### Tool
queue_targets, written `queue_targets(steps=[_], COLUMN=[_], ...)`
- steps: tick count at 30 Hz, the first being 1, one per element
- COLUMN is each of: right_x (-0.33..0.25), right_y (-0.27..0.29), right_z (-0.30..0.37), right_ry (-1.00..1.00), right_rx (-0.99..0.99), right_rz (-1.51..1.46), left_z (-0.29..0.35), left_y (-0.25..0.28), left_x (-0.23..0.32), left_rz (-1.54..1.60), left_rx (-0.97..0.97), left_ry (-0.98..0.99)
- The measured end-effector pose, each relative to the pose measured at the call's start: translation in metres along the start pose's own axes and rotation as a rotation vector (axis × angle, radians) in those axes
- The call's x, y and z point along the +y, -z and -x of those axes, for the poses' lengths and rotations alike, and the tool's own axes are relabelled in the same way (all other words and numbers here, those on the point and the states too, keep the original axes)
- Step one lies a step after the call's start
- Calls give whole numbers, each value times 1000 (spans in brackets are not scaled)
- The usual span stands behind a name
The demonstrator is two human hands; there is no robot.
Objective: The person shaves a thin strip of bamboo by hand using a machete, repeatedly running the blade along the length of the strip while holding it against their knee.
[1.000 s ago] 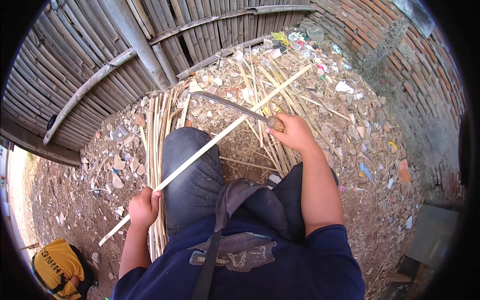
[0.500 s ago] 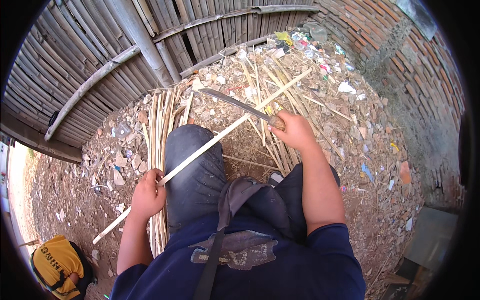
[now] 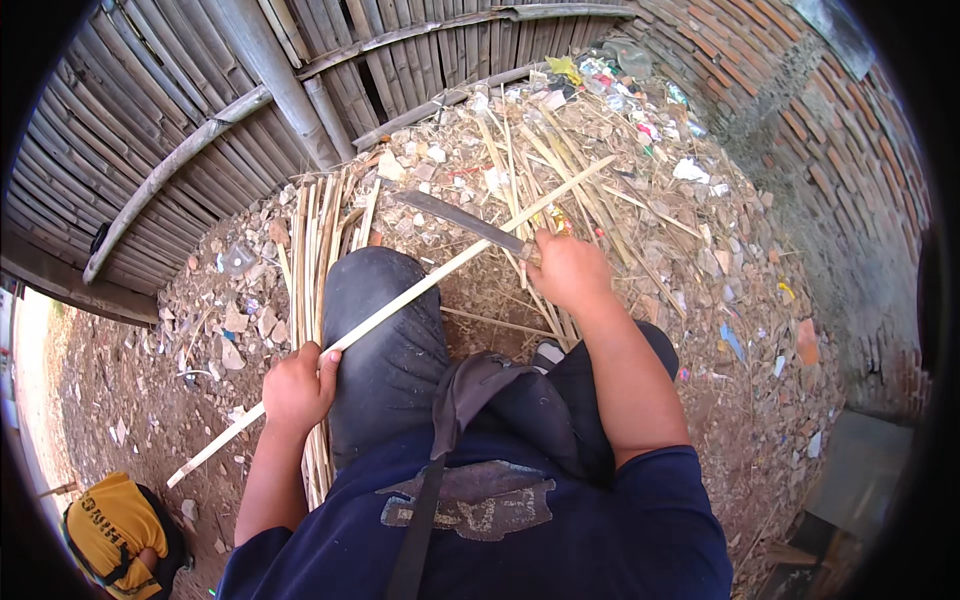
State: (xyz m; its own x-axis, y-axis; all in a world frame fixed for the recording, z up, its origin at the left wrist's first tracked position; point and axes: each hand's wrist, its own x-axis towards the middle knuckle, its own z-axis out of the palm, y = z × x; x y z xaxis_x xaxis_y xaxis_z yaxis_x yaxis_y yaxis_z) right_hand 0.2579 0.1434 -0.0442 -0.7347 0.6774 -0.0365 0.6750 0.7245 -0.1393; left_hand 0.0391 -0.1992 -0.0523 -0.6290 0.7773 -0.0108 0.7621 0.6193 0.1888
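Observation:
A long pale bamboo strip (image 3: pixel 420 288) slants across my left thigh, from the lower left up to the right. My left hand (image 3: pixel 298 390) is closed round it beside my knee, thumb on top. In my right hand (image 3: pixel 570 270) is the handle of a machete (image 3: pixel 460 217); the fingers wrap it and hide most of it. Its dark blade points to the upper left and crosses the strip close to the hand. Whether blade and strip touch, I cannot tell. A bundle of split bamboo strips (image 3: pixel 312 250) lies along the outside of my left leg.
More strips (image 3: pixel 590 205) lie scattered ahead on ground littered with stones and rubbish. A bamboo fence (image 3: pixel 180 130) stands at the far left, a brick wall (image 3: pixel 850 180) at the right. Another person in a yellow shirt (image 3: pixel 115 530) is at the lower left.
The strip has slid a little toward the lower left through the crossing. My right hand has moved slightly down and left with the machete; my left thumb now lies on the strip.

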Motion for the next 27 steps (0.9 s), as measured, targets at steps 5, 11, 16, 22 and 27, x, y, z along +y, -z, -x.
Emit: queue_targets(steps=[5,11,16,22,27], right_x=[-6,-24,1,66,19], right_y=[-2,-11,-9,-25,-7], right_z=[-4,3,-26,-37,-14], right_ry=[78,277,59,-285,-168], right_rx=[-32,30,-10,60,83], right_rz=[-144,-142,-262,-241,-17], left_z=[0,1,4,-5,-1], left_y=[-19,-31,-53,-30,-31], left_x=[-8,-8,-31,-22,-23], left_rz=[1,32,63,-48,-13], left_rx=[49,59,104,78,47], left_ry=[-40,-14,-64,-98,-86])
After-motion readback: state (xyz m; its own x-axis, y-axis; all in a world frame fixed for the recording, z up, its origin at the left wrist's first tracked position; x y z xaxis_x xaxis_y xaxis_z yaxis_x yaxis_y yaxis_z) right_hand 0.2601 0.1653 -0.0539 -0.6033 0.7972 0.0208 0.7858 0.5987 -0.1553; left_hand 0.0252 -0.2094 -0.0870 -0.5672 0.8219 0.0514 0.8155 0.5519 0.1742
